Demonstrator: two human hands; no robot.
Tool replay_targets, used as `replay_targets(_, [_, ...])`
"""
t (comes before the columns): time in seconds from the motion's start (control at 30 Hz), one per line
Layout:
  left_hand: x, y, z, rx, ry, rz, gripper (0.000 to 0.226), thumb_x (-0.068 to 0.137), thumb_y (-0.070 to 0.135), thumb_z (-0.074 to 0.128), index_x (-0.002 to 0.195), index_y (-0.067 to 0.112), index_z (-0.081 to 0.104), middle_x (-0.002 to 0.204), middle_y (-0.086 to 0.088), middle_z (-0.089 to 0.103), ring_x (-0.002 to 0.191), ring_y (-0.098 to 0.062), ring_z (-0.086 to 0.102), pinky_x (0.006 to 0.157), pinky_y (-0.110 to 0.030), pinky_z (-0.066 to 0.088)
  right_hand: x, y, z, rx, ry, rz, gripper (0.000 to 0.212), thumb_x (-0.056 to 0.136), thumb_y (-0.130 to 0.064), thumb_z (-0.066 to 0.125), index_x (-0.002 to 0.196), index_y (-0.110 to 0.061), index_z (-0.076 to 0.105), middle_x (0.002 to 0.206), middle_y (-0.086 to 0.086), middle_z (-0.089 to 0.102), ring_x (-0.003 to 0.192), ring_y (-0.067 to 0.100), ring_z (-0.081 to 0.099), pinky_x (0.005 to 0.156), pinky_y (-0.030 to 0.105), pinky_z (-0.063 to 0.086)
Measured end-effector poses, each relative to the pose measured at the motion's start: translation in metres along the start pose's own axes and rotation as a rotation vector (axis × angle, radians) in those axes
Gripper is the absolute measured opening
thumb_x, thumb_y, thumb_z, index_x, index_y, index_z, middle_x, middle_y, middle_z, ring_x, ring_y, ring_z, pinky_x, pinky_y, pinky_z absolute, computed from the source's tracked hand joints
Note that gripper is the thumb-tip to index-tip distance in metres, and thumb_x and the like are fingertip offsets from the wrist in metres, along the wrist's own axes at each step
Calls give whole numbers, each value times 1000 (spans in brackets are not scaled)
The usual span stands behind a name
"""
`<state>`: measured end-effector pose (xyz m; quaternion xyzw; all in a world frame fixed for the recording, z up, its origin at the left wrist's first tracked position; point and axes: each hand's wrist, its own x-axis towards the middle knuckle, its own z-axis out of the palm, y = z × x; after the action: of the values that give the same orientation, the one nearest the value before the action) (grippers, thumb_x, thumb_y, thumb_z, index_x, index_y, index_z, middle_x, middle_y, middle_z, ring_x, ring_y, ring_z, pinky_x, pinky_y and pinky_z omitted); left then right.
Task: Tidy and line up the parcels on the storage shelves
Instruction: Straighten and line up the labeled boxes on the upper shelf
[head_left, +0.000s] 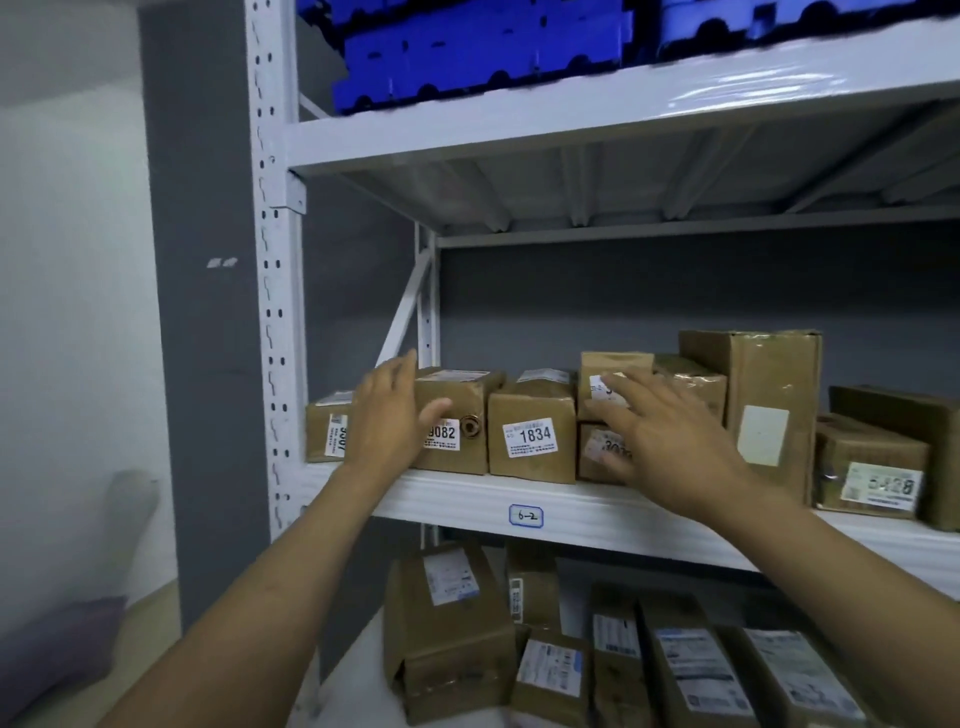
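Note:
Brown cardboard parcels stand in a row on the white shelf (571, 506) tagged 6-2. My left hand (392, 415) is open, fingers spread, between the leftmost parcel (322, 434) and the parcel labelled 9082 (462, 410), thumb over that label. The parcel labelled 1834 (532, 436) stands just right of it. My right hand (660, 431) is open with straight fingers in front of two small stacked parcels, the upper one (613, 371) and the lower one (592, 452), partly hiding their labels. Whether either hand touches a box is unclear.
A tall box (769, 405) and lower parcels (867, 467) fill the shelf's right side. Several labelled parcels (447, 629) lie on the shelf below. Blue crates (467, 52) sit on the top shelf. A white perforated upright (272, 260) and grey wall are at left.

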<state>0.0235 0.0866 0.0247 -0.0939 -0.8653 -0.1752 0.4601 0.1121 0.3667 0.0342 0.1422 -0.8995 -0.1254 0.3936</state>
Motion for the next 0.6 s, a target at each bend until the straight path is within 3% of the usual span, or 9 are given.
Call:
replay_targets(0.17, [-2,-73,-8,102,-204,-64,95,79,59,64,149,8,24,151,-13,35,140,-31,29,116,-46,23,40,-58,7,137,-59,-102,59,92,-52,51,146,-31,37,158,-3,23,147,19,14,118,37,10])
replay_targets(0.27, [-3,-102,-10,133,-374,36,98,73,57,73,147,13,26,145,-10,40,134,-30,35,114,-43,27,64,-90,12,190,-100,-127,63,92,-53,50,148,-33,31,159,-3,20,147,19,13,118,39,13])
replay_targets(0.4, [7,-119,-10,364,-396,200,103,72,55,75,149,13,23,140,-8,39,124,-28,40,108,-36,33,93,-121,23,225,-109,-142,64,92,-51,51,148,-32,27,158,-1,21,146,22,16,118,40,14])
replay_targets(0.5, [19,-125,-9,312,-419,212,95,69,44,81,144,16,30,128,-6,40,112,-22,48,98,-32,43,112,-139,30,251,-81,-134,66,93,-50,51,150,-32,22,160,0,17,147,24,15,119,42,12])
replay_targets(0.6, [30,-130,-6,248,-477,238,92,69,36,81,143,17,31,136,-5,44,119,-22,48,101,-30,39,129,-154,34,290,-59,-144,68,94,-51,50,151,-33,18,159,0,19,146,24,17,118,41,15])
